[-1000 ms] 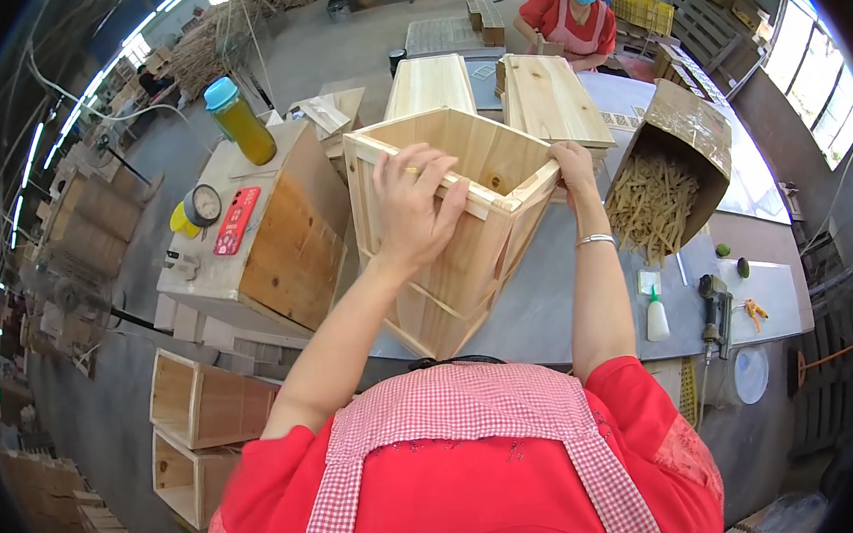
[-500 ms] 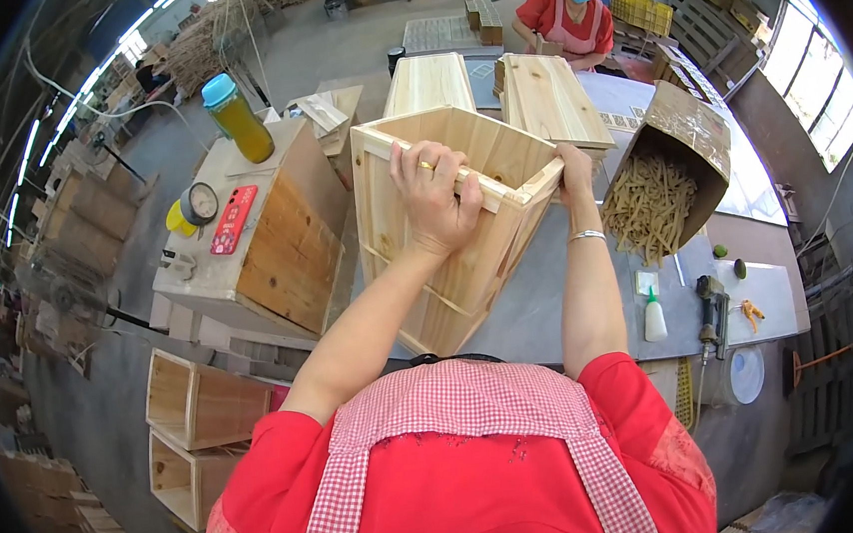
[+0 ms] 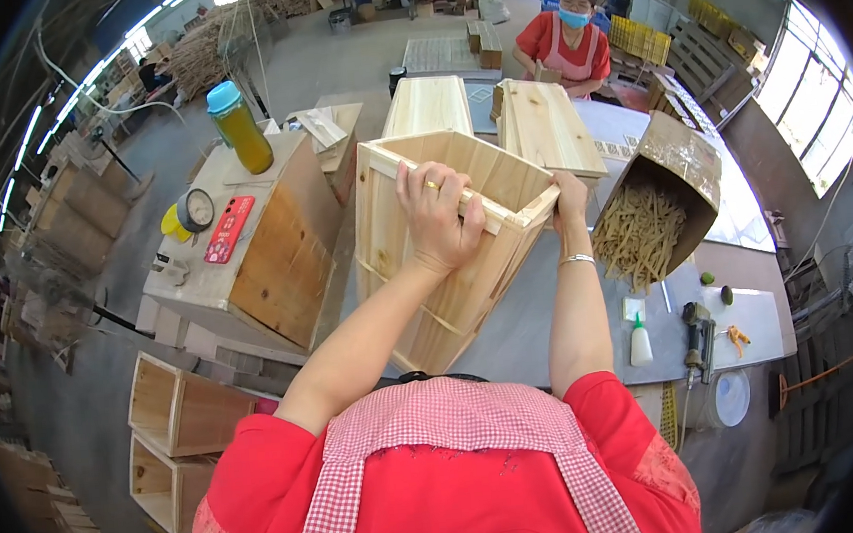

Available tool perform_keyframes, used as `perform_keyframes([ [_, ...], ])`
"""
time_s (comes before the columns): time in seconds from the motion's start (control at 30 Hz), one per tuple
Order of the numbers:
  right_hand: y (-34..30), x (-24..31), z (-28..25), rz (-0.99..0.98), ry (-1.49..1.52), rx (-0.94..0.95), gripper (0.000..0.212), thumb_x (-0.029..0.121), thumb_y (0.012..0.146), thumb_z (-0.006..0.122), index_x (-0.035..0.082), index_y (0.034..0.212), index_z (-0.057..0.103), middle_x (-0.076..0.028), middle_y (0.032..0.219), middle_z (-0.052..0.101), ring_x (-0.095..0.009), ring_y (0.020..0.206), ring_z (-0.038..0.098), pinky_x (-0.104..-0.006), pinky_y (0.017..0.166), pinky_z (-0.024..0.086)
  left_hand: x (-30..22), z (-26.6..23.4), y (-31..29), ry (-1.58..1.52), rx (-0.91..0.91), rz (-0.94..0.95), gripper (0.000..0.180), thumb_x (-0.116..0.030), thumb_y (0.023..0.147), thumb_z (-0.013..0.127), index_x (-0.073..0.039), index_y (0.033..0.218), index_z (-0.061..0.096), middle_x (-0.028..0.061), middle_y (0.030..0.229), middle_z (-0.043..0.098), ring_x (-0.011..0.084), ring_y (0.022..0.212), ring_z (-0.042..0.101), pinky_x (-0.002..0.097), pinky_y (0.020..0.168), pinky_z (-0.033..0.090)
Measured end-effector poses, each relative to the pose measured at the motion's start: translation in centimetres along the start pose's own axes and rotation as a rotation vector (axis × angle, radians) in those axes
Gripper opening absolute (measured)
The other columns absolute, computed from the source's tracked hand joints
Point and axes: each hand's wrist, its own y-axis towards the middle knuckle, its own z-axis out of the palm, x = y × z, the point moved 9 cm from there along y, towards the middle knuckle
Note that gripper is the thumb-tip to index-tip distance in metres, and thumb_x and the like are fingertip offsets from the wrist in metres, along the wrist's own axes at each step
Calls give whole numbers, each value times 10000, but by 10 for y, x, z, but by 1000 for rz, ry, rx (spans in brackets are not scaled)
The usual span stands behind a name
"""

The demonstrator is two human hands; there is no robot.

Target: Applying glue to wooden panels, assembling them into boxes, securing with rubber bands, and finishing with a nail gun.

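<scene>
The left hand [image 3: 438, 215] is curling its fingers over the near top rim of an open wooden box [image 3: 450, 245], gripping it, while the right hand [image 3: 569, 198] is clasping the box's right corner. The box is standing tilted on the grey workbench [image 3: 541, 323], just in front of the person. A glue bottle [image 3: 640, 342] is sitting to the right, near a cardboard carton of thin wooden sticks [image 3: 655, 213]. Farther off, another person in red [image 3: 563, 43] is working.

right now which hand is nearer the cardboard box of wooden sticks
Right. The right hand grips the wooden crate's far corner, just left of the cardboard box of sticks. The left hand grips the crate's near rim, farther left.
</scene>
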Motion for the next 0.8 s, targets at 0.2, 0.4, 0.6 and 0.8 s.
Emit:
perform_keyframes([
  [0.2,-3,4,7,-10,-19,48,152,82,809,585,-28,816,690,-31,743,582,-117,722,529,-273,651,417,-4,-4,3,-18,-28,13,264,-321,828,550,-72,902,591,98,951,559,321,1070,512,577,1099,225],
  [0.4,-10,52,9,-412,-642,134,360,141,883,452,-20,1037,735,-189,1106,711,-294,1078,644,-354,991,457,-1,1,2,-16,4,14,260,-324,844,553,-78,914,598,93,966,565,316,1081,513,577,1104,223],
  [0.6,-3,66,12,-384,-1039,452,386,135,866,443,20,1090,735,-199,1124,701,-362,1124,629,-387,1023,447,3,5,1,-15,54,13,271,-317,850,577,-70,953,621,87,991,577,310,1103,510,574,1115,219],
  [0.8,-14,76,29,-451,-1173,544,442,18,829,471,61,1210,690,-198,1149,689,-365,1109,638,-378,971,476,-1,-5,0,-10,3,50,271,-324,847,589,-75,949,617,86,987,578,314,1099,511,573,1110,224],
])
